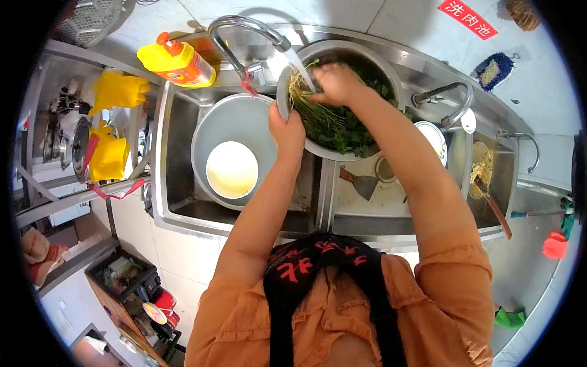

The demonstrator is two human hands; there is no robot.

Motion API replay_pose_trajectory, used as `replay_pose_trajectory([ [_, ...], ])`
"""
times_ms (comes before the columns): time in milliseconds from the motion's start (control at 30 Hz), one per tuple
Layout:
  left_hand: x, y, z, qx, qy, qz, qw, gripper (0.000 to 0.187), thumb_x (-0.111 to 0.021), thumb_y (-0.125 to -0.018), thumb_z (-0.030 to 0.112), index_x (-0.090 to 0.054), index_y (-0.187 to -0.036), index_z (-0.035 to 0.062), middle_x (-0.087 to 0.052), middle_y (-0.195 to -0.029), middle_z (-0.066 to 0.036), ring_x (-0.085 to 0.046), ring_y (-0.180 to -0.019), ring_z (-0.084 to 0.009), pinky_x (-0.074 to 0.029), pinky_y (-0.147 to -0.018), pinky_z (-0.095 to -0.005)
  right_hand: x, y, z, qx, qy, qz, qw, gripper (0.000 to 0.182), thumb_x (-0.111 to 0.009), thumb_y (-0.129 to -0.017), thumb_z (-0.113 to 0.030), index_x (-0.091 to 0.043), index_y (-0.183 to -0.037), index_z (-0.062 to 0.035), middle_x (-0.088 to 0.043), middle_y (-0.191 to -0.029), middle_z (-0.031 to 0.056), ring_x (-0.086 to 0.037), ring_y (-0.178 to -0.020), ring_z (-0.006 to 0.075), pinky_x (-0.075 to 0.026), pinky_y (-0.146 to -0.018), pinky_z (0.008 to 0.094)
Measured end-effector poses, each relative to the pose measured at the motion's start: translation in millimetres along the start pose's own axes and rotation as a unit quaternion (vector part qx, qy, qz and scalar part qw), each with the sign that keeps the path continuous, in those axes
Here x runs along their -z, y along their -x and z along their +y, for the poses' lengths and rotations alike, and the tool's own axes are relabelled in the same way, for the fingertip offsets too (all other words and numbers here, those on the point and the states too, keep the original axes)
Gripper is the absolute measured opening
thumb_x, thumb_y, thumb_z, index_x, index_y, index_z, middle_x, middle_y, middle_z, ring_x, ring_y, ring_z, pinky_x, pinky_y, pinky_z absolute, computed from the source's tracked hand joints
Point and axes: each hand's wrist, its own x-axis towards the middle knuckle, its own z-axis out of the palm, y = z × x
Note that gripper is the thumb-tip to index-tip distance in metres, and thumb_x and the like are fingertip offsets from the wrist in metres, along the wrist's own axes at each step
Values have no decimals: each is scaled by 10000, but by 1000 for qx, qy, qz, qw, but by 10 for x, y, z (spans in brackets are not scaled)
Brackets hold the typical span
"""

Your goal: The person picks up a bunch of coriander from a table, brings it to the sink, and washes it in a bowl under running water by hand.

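Note:
My left hand [286, 127] grips the near rim of a metal bowl [391, 73], which is tilted under the tap. The bowl holds leafy greens [342, 131] with pale roots. My right hand [335, 82] is closed on a bunch of those greens inside the bowl, right where water runs from the curved faucet [244, 27]. Both forearms reach out from orange sleeves over a black apron with red characters.
A large grey basin [244, 116] with a white bowl [231, 169] inside sits in the left sink. A scraper [361, 182] lies in the middle sink. A yellow detergent bottle [177, 61] and yellow gloves [113, 122] are at the left. A second faucet [449, 101] stands at the right.

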Motion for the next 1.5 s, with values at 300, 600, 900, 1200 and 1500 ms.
replay_pose_trajectory([
  [300, -21, 71, 115, 15, 38, 10, 999, 327, -466, -775, -21, -515, -1098, -5, -591, -970, -101, -574, -877, -167, -441, -792, -279, -385, 390, -223, -72, 37, -147, 986, 909, -747, -700, -302, -213, -1388, -40, -489, -1227, 229, -494, -1131, 356, -426, -893, 493],
  [600, 43, -18, -298, 20, 48, 40, 998, 326, -473, -768, -15, -522, -1090, -28, -595, -974, -125, -567, -919, -213, -424, -844, -316, 458, 613, -258, -48, 66, -108, 991, 479, -659, -732, -138, -465, -1152, -16, -643, -934, 160, -638, -888, 305, -512, -726, 429],
  [900, -46, -231, -242, -82, 151, 14, 985, 337, -451, -740, -80, -517, -1067, -26, -582, -956, -93, -556, -890, -167, -428, -818, -272, 651, 737, -310, -16, 199, -165, 966, 782, -644, -804, -396, -272, -1386, -30, -378, -1367, 204, -378, -1257, 344, -309, -1038, 434],
  [1200, 38, -224, -94, -45, 123, -2, 991, 407, -439, -757, -79, -457, -1158, -17, -547, -1046, -94, -546, -947, -170, -416, -860, -278, -645, 55, -227, 69, 230, -83, 967, 795, -545, -816, -530, -155, -1454, -259, -132, -1493, 159, -205, -1341, 383, -164, -1078, 543],
  [1500, 42, -216, -51, -58, 72, 0, 996, 396, -436, -770, -62, -458, -1163, -22, -534, -1057, -93, -528, -938, -159, -402, -865, -269, -185, -399, 14, 8, -145, -74, 987, 387, -628, -777, -351, -623, -1044, -71, -606, -1053, 198, -593, -968, 310, -478, -838, 397],
])
